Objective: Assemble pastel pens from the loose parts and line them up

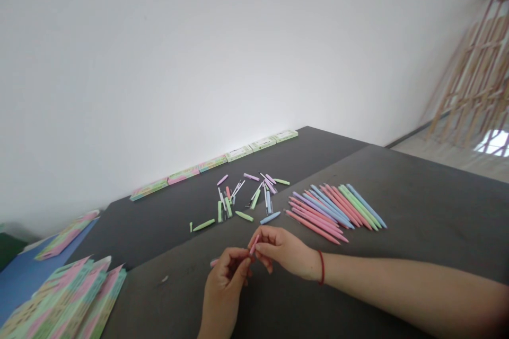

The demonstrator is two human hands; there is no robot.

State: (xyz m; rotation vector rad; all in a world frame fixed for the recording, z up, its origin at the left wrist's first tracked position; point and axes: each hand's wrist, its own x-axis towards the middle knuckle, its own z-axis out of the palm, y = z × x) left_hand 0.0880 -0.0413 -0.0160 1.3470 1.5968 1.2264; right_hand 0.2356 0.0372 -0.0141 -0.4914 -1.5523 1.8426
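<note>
My right hand pinches a short pink pen part between thumb and fingers. Close against it, the closed fingertips of my left hand meet the lower end of this part. A small pink end shows just behind my left hand; its other end is hidden by the fingers. Beyond the hands lie loose pen pieces: a blue pen half, a green pen half, and thin white refills. To the right, assembled-looking pens in pink, blue, purple, red and green lie side by side.
Flat pastel boxes line the back of the dark table along the white wall. More pastel packets are stacked at the lower left, near a blue surface. A wooden rack-like structure stands beyond the table's right side.
</note>
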